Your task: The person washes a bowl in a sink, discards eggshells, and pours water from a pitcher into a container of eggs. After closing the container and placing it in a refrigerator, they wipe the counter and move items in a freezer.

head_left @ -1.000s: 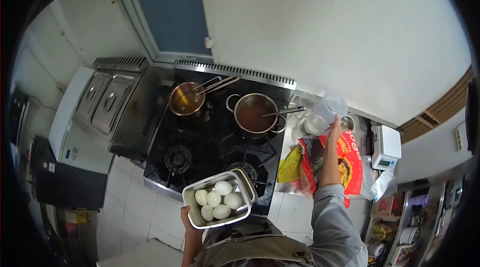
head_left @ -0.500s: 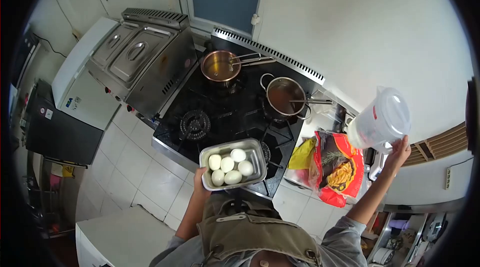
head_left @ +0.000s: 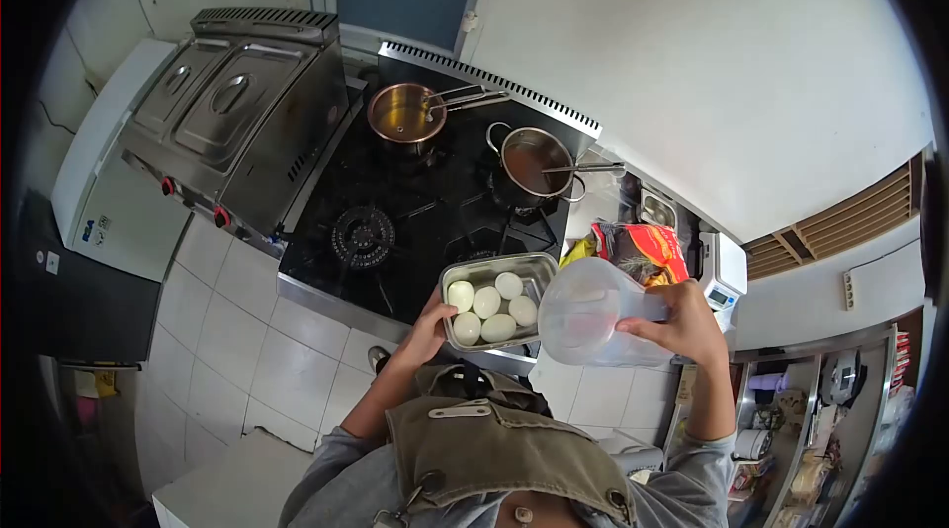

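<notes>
My left hand (head_left: 427,330) grips the left side of a rectangular metal container (head_left: 542,276), with its thumb over the rim. Several peeled white eggs (head_left: 486,302) lie inside it. My right hand (head_left: 682,322) is closed on the handle of a translucent plastic pitcher (head_left: 593,310). The pitcher is tilted on its side, its round end at the container's right edge. Whether the two touch, I cannot tell. Both are held in front of my apron, near the stove's front edge.
On the black stove (head_left: 395,202) stand a copper-coloured pot (head_left: 407,118) and a steel pot (head_left: 534,164), both with utensils and liquid inside. Right of it are a red food bag (head_left: 657,246) and a white scale (head_left: 724,269). A steel food warmer (head_left: 237,113) stands left.
The pitcher has come left and down from beside the wall to the container, turning onto its side. The container with the eggs has shifted right and slightly up. The view has moved too.
</notes>
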Demonstrator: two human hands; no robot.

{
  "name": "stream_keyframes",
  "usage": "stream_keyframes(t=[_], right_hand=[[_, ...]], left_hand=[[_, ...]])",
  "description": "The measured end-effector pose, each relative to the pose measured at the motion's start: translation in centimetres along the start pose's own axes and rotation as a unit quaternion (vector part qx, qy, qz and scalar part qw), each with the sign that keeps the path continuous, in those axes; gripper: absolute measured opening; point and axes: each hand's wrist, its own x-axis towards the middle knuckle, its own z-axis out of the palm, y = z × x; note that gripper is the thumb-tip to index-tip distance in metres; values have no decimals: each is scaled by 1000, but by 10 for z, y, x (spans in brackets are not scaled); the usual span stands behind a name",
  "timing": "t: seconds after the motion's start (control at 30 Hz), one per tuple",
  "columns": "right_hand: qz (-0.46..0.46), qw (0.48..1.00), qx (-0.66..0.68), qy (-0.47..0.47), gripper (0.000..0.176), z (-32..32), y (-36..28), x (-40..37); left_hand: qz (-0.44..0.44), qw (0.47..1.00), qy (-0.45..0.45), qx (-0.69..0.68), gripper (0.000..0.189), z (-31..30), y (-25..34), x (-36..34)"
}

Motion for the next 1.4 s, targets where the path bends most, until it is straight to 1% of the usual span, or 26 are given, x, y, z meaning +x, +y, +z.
stream_keyframes(t=[0.03,0.07,0.1,0.17,0.23,0.37,0.43,0.47,0.53,0.67,0.73,0.83,1.07,1.13,1.2,1.3,1.4], right_hand=[[-2,1000,-3,-5,48,-2,-1,3],[-9,1000,-8,-18,49,1,-7,5],[-16,999,-13,-30,49,4,-12,7],[-27,999,-19,-33,49,12,-22,9],[-43,997,-49,-40,42,17,-28,12],[-40,994,-75,-63,44,20,-42,19],[-55,988,-129,-68,46,25,-43,22],[-56,987,-130,-70,46,25,-47,24],[-44,981,-160,-105,47,22,-54,26],[-60,980,-156,-108,48,22,-65,30],[-74,978,-159,-113,47,22,-72,31],[-83,974,-179,-115,48,23,-78,29],[-80,963,-222,-130,49,20,-95,32],[-58,960,-228,-149,54,19,-100,32],[-55,959,-234,-152,54,19,-102,31],[-49,955,-248,-155,54,18,-106,30],[-44,954,-250,-158,54,17,-107,29]], left_hand=[[-19,1000,-11,12,67,6,3,1],[-16,999,-29,23,67,3,3,1],[-15,999,-26,18,67,-1,3,1],[11,996,-64,59,66,-7,7,-3],[-3,997,-57,61,66,-7,13,-10],[-11,996,-55,66,66,-6,19,-17],[-22,995,-64,73,66,-7,22,-19],[-22,995,-63,71,66,-8,23,-21],[16,994,-71,82,68,-5,25,-22],[14,994,-72,78,68,-7,25,-24],[34,990,-79,108,67,-9,21,-23],[38,990,-84,105,66,-9,16,-22],[11,992,-82,95,67,-6,18,-24],[7,991,-90,101,69,-6,19,-24],[2,989,-97,109,70,-6,22,-24],[-2,989,-99,113,70,-6,23,-25],[16,990,-91,106,65,-6,22,-25]])
